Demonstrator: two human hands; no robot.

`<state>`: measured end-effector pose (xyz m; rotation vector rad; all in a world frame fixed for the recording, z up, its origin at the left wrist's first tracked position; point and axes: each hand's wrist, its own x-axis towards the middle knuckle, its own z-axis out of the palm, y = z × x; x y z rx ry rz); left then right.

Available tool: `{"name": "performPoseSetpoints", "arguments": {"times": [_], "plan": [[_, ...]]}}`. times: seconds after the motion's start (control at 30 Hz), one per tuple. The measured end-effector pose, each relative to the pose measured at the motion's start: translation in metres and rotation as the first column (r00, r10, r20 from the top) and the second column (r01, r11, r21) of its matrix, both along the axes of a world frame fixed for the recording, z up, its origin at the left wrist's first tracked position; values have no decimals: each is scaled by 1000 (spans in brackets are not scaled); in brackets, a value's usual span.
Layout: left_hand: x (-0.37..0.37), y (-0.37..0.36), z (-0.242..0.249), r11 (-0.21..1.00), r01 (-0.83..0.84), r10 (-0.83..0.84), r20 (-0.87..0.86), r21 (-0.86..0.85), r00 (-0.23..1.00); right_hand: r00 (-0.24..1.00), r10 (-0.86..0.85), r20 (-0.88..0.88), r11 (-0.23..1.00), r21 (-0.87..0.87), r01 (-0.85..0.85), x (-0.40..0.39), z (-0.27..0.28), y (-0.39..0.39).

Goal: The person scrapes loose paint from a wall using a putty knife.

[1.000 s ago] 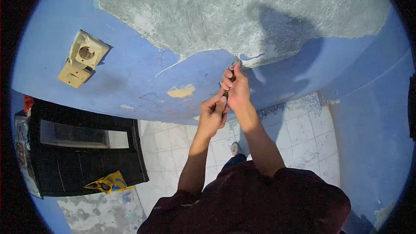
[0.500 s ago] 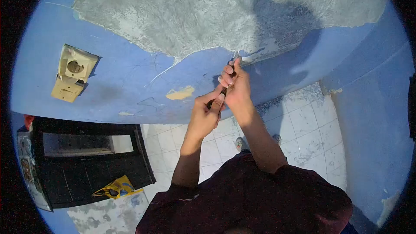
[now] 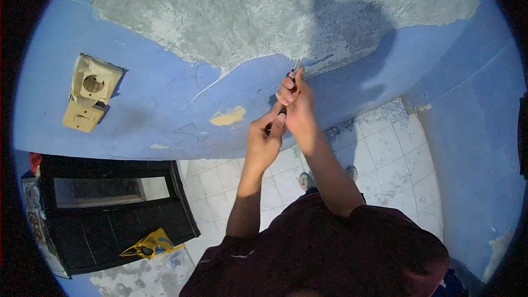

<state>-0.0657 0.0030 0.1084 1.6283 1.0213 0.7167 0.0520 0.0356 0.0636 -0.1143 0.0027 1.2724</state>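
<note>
My right hand [image 3: 298, 104] is closed around the upper part of a scraper [image 3: 284, 111] with a dark handle. Below it, my left hand [image 3: 266, 135] grips the handle's lower end, fingers wrapped. The scraper's pale metal tip [image 3: 297, 64] rests at the ragged border where blue paint [image 3: 247, 91] meets a bare grey patch [image 3: 236, 16] on the wall. My fingers cover much of the tool, so its full shape cannot be made out. A small flake of lifted paint seems to stand at the tip.
A cream wall socket [image 3: 93, 83] and switch [image 3: 82, 116] sit left on the wall. Lower left is a black cabinet-like piece [image 3: 104, 217] with a yellow bag [image 3: 157, 243]. White floor tiles [image 3: 379, 148] lie beneath me. Another blue wall [image 3: 473, 126] rises at right.
The view has tilted slightly, so the wall sits a little higher and the black piece lower. Both hands keep their hold on the scraper, its tip still at the paint border.
</note>
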Motion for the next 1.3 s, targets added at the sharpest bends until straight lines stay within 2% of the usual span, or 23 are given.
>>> {"name": "performPoseSetpoints", "arguments": {"times": [0.07,0.13,0.23,0.33,0.47,0.57,0.63,0.73,0.8,0.87,0.9,0.93,1.0,1.03,1.13,1.2,1.27,1.3], "plan": [[1,-8,-6,999,-35,35,13,9,999,999,-6,36,1000,7,6,0,2,-2],[3,-13,-10,998,-66,66,23,10,998,997,37,73,990,-141,-26,-4,4,-4],[5,-14,-13,997,-75,75,65,3,995,993,39,113,989,-145,-22,-1,3,-9],[10,-12,-14,998,-56,55,102,6,993,992,58,116,994,-103,-46,4,4,-10],[15,-20,-14,992,-115,119,111,-44,987,987,119,105,992,-55,-114,11,5,-14],[16,-19,4,991,-88,97,94,-97,991,984,168,64,985,-61,-164,15,7,-11],[14,-17,10,990,-70,79,70,-121,994,982,187,-17,982,-4,-187,14,5,-9],[14,-17,-6,986,-153,157,47,-72,987,991,109,72,993,-61,-104,6,9,-10],[13,-14,-2,981,-159,167,66,-107,984,992,128,22,990,-54,-127,7,12,-9],[14,-17,26,992,-61,63,12,-108,998,988,153,-12,987,-58,-153,11,12,-11],[16,-18,36,985,-46,46,-6,-164,999,986,163,-32,986,-25,-164,13,13,-12],[17,-18,25,987,-46,47,4,-152,999,984,172,-54,985,14,-172,15,14,-13],[18,-19,-15,991,-103,96,80,87,992,983,185,-23,983,27,-184,15,7,-12],[23,-21,-15,987,-157,158,138,-16,978,984,180,9,984,12,-180,13,7,-13],[18,-20,5,992,-123,123,35,15,992,988,156,19,988,1,-156,10,8,-12],[17,-15,16,999,-49,49,36,-8,998,979,173,-107,984,70,-166,13,10,-12],[17,-16,10,995,-51,46,51,89,998,985,163,-65,985,62,-159,12,8,-12],[18,-17,2,993,-96,95,24,65,995,987,158,-29,987,44,-157,10,10,-12]]}}
